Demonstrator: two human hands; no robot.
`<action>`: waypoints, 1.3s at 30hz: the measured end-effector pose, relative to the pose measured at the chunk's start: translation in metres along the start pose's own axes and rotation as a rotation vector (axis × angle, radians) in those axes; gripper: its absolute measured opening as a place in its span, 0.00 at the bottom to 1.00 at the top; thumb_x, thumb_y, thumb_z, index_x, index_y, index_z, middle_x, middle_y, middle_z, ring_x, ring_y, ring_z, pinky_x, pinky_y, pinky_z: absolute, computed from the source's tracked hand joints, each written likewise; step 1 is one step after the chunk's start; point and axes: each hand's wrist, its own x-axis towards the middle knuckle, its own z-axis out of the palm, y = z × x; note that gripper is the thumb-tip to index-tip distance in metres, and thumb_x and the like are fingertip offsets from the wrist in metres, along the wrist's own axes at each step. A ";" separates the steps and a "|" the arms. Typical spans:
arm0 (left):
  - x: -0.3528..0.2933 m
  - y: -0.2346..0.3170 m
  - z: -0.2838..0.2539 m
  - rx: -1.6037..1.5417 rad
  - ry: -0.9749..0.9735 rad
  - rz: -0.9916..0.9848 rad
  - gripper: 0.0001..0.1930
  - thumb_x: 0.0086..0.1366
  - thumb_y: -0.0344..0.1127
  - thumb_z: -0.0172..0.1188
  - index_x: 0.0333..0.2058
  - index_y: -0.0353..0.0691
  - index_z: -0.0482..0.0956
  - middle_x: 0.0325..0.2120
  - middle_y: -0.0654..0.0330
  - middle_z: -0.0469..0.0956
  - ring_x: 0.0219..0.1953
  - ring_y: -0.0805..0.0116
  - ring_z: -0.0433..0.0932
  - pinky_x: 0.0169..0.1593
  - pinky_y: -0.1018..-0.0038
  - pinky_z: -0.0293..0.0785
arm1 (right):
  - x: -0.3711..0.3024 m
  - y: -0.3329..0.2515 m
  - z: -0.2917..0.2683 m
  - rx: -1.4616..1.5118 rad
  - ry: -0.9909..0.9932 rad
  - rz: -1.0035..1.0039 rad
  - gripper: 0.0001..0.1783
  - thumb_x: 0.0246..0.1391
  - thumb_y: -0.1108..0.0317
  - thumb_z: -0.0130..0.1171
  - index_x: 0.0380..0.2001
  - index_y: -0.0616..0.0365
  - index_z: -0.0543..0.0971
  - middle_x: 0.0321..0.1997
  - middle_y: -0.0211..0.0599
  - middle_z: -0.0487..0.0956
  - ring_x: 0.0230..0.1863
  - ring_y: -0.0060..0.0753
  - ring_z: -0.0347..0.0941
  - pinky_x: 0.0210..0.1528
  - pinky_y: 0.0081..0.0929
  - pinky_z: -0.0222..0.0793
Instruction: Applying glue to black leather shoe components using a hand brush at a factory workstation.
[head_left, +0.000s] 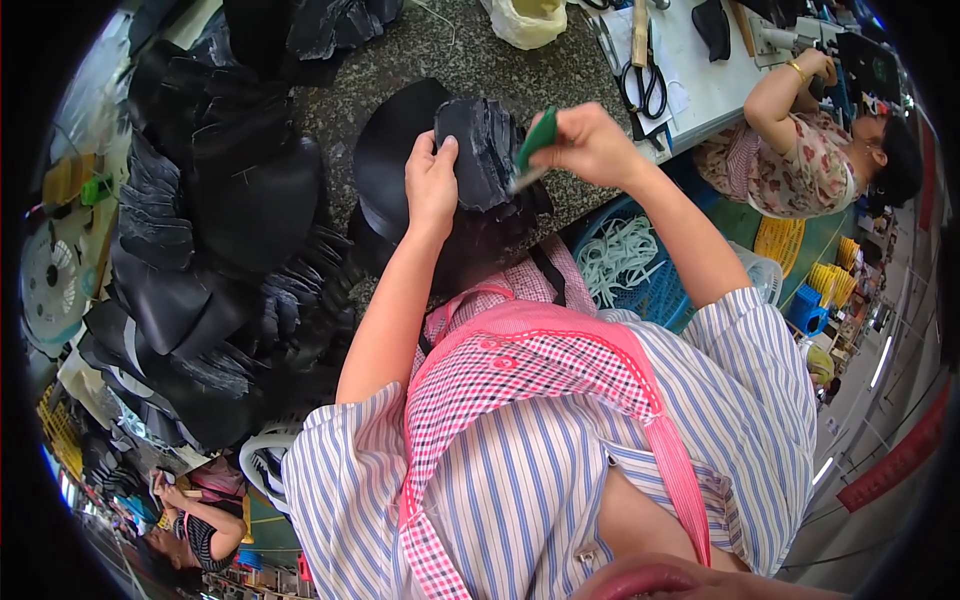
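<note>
My left hand (432,188) is closed on the near left edge of a fanned stack of black leather-like pieces (472,150), its thumb on top. Rough grey edges show in steps along the stack's right side. In my right hand (590,145) is a flat green-handled tool (538,142), gripped between thumb and fingers. Its pale lower end is blurred and lies at the right edge of the stack; whether it is a brush or a blade I cannot make out. Larger rounded black pieces (385,150) lie under and behind the stack on the speckled worktop (385,50).
Heaps of black cut pieces (250,200) cover the left side. A pale yellow container (528,22) stands at the far edge. Black-handled scissors (645,92) lie on a white table (700,75) at right. Below it, a blue basket (655,285) holds pale strips. Co-workers sit at right and lower left.
</note>
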 end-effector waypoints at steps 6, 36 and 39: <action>0.009 0.007 0.001 -0.006 -0.112 -0.050 0.08 0.56 0.31 0.45 0.32 0.33 0.69 0.25 0.64 0.72 0.26 0.81 0.67 0.31 0.82 0.64 | 0.039 0.022 -0.030 -0.473 0.391 -0.079 0.05 0.40 0.79 0.53 0.25 0.60 0.74 0.22 0.30 0.74 0.24 0.18 0.69 0.27 0.15 0.64; 0.103 0.150 -0.047 1.181 0.471 0.740 0.16 0.56 0.40 0.48 0.42 0.41 0.65 0.26 0.49 0.73 0.30 0.51 0.72 0.33 0.64 0.67 | 0.022 0.048 -0.062 0.265 0.770 0.078 0.06 0.42 0.72 0.56 0.26 0.62 0.74 0.24 0.27 0.75 0.23 0.14 0.67 0.26 0.14 0.61; 0.080 0.112 -0.035 1.038 0.428 0.890 0.13 0.54 0.35 0.50 0.38 0.37 0.67 0.26 0.51 0.71 0.29 0.55 0.71 0.33 0.69 0.67 | 0.013 0.050 -0.054 0.410 0.827 0.068 0.06 0.42 0.72 0.56 0.26 0.60 0.73 0.23 0.26 0.74 0.23 0.13 0.65 0.26 0.13 0.59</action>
